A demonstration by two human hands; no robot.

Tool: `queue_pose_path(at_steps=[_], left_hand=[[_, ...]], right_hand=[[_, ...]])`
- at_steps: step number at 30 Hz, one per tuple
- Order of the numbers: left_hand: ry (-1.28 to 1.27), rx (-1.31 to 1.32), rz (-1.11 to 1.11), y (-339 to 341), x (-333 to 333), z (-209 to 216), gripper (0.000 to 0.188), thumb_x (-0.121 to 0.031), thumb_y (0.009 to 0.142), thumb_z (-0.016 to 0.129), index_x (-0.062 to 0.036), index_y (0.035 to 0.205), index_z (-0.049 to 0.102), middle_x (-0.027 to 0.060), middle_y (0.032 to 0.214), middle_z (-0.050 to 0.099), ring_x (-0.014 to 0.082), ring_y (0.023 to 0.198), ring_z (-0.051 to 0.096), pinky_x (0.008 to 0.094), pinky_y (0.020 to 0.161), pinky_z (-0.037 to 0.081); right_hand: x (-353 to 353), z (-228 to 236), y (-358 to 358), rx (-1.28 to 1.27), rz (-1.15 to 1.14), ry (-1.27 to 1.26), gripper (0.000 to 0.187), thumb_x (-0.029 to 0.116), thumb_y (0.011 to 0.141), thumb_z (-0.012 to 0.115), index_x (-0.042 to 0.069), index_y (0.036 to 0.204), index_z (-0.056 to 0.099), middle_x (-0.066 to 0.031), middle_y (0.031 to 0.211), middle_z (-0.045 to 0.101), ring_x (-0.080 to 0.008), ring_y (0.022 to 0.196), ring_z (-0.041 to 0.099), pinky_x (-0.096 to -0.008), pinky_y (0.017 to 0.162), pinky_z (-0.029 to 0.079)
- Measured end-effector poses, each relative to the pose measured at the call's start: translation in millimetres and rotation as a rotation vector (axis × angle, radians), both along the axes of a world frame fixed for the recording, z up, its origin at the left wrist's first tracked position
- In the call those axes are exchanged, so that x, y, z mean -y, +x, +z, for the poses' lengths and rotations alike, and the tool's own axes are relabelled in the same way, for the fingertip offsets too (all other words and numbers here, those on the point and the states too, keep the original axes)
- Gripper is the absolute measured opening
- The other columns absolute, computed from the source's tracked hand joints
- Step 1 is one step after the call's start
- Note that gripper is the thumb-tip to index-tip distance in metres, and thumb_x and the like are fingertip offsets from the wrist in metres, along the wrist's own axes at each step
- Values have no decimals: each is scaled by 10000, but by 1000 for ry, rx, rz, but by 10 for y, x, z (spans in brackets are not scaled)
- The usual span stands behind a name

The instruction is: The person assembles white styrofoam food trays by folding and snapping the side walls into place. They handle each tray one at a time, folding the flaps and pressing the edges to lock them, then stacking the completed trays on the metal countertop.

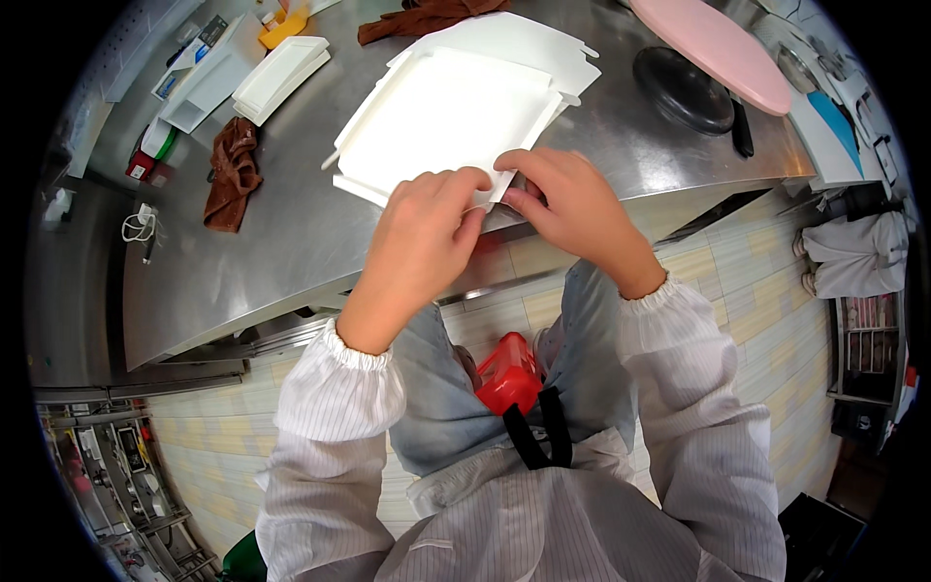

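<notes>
A partly folded white cardboard box (451, 112), with low raised edges, lies on the steel table (291, 218) in front of me. My left hand (419, 233) is closed at its near edge, with thumb and fingers pinching the card. On the near right corner, my right hand (574, 206) grips the card between thumb and bent fingers. The two hands almost meet there, and their fingers partly hide the fold. More flat white card (553, 44) with cut tabs sticks out beneath the box on its far side.
A black pan (684, 92) and a pink round board (713, 48) sit at the right. Brown cloths (233, 175) lie left and at the back. White trays (281, 76) and a white bin (208, 95) stand far left. Below hangs a red object (512, 373).
</notes>
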State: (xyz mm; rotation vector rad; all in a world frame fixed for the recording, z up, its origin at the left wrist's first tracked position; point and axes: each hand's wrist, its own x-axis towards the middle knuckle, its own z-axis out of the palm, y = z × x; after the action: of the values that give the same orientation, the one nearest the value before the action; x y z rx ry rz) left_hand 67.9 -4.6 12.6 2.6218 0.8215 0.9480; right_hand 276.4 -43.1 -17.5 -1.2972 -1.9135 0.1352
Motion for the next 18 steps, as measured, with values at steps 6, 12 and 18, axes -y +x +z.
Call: queue_pose_path(at_steps=[6,12,18], left_hand=[[-2,-12,260,-34,80,-120,228,-75,830,757,-69,1046,684,62,715,651,247,677,607,387,713,493],[-141,114,160,-45,28,-183,193,-73,825,758,-38,1011,721,84,765,667,265,716,618,397,731,493],[94,-15,146,-68,-45,-74,111,-41,819,743,-30,928,725,76,847,640,290,765,604,388,753,464]], right_hand=[[-94,-90,-221,38,-141,45,169,215,871,731,98,968,658,-63,708,687,-295,645,644,-422,625,440],[-110,-89,-351,32,-184,44,181,208,858,743,88,968,663,-75,713,696,-287,630,647,-408,610,441],[-98,-93,-267,31,-119,1,171,177,873,726,78,1002,669,-96,742,704,-297,648,652,-408,640,460]])
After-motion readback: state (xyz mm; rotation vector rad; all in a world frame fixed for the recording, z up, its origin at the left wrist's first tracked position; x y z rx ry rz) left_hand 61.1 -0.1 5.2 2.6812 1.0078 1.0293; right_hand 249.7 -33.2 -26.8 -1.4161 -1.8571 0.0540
